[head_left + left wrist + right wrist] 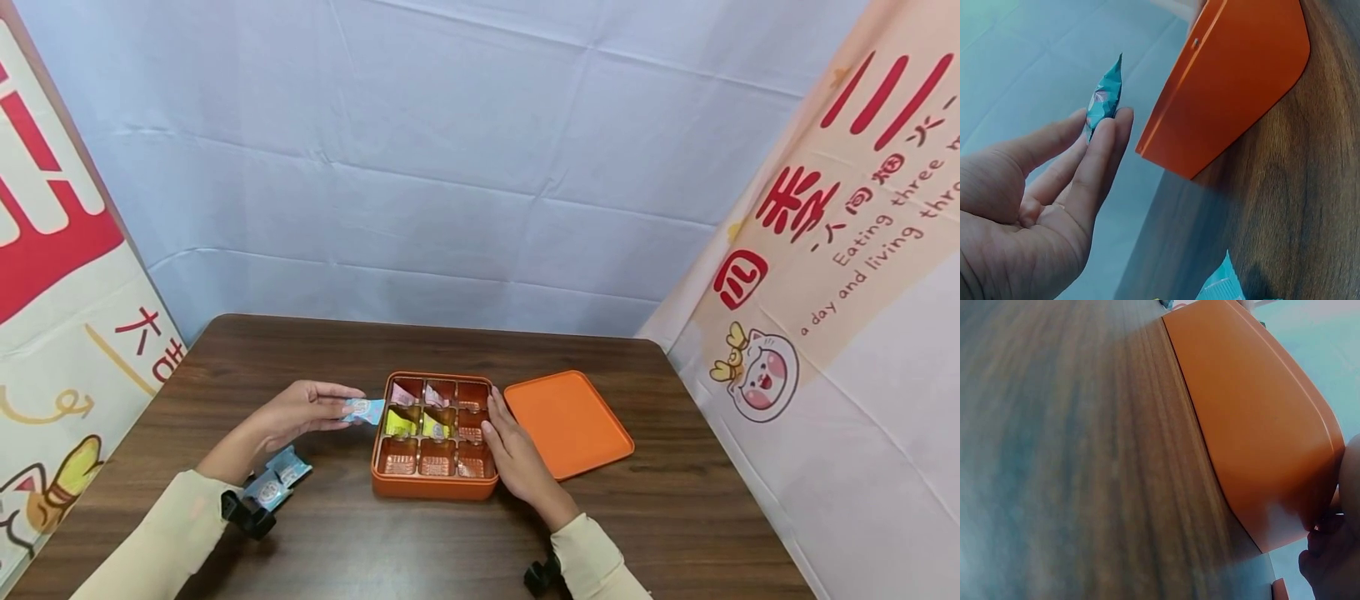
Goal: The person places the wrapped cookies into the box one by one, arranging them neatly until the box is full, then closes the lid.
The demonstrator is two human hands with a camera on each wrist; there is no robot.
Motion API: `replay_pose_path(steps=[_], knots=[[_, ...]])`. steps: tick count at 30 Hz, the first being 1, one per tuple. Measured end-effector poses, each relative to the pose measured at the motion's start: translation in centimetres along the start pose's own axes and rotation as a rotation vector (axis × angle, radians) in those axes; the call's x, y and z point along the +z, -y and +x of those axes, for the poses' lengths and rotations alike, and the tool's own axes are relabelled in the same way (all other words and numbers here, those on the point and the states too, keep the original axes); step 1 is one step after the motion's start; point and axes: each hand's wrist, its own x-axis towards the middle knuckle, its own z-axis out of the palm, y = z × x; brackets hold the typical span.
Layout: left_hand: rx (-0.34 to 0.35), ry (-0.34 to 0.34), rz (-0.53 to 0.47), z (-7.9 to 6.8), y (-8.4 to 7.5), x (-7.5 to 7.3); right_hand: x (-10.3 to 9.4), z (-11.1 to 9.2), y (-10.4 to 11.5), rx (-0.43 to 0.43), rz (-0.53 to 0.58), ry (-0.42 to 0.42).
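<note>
My left hand (pixel 311 410) pinches a small blue wrapped candy (pixel 365 410) between thumb and fingertips, just left of the orange box (pixel 435 487). In the left wrist view the candy (pixel 1104 99) stands up from the fingertips, apart from the box wall (pixel 1229 81). The box has a grid of compartments. Two pink packets (pixel 402 394) sit in the back row and two yellow packets (pixel 400 424) in the middle row; the front row holds none. My right hand (pixel 515 450) rests along the box's right side with its fingers extended.
More blue candies (pixel 268 490) lie on the brown wooden table (pixel 337 550) beside my left wrist. An orange lid (pixel 573 425) lies flat to the right of the box, partly behind my right hand. A pale cloth (pixel 450 167) hangs behind the table, with printed banners at both sides.
</note>
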Motion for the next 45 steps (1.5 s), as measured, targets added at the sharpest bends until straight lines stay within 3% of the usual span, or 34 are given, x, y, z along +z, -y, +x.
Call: replay_pose_path(steps=[8, 26, 45], knots=[[0.04, -0.008, 0.097, 0.1, -0.2, 0.6, 0.1, 0.2, 0.0, -0.01, -0.01, -0.007], [0.048, 0.029, 0.133, -0.5, 0.0, 2.8, 0.4, 0.2, 0.0, 0.025, 0.009, 0.013], [0.056, 0.037, 0.199, 0.2, -0.5, 4.4, 0.2, 0.7, -0.3, 0.011, -0.017, 0.005]])
